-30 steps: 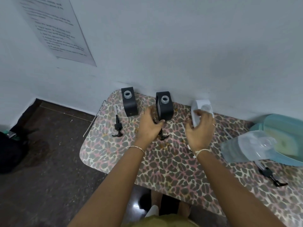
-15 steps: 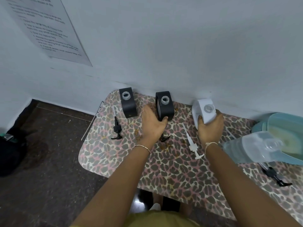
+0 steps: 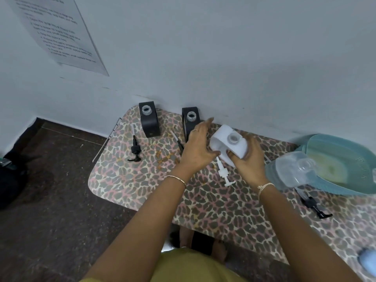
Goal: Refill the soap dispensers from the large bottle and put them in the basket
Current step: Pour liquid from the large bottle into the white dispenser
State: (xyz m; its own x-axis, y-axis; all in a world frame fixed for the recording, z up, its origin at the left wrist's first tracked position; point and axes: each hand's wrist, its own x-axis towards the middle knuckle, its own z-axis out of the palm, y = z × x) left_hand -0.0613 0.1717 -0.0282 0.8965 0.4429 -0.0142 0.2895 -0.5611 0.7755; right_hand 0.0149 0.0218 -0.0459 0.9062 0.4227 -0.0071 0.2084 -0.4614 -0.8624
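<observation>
Our right hand (image 3: 247,161) clamps the tilted, capless white dispenser (image 3: 223,139); our left hand (image 3: 198,147) hovers beside it, fingers apart. Tipped further, it may spill onto the desk (image 3: 132,180).

Leopard-print table (image 3: 126,180) sits pushed up against a plain white wall (image 3: 223,58). There's a printed sheet (image 3: 59,31) stuck on the wall at 11 o'clock, text too blurry to read. A thin metal rod (image 3: 105,142) runs along the table's 9 o'clock edge. Dark floor (image 3: 50,210) at 8 o'clock, with a black bag-looking thing (image 3: 10,180) at the far edge. Blurry pale-blue blob (image 3: 368,261) at 4 o'clock, can't tell what.
</observation>
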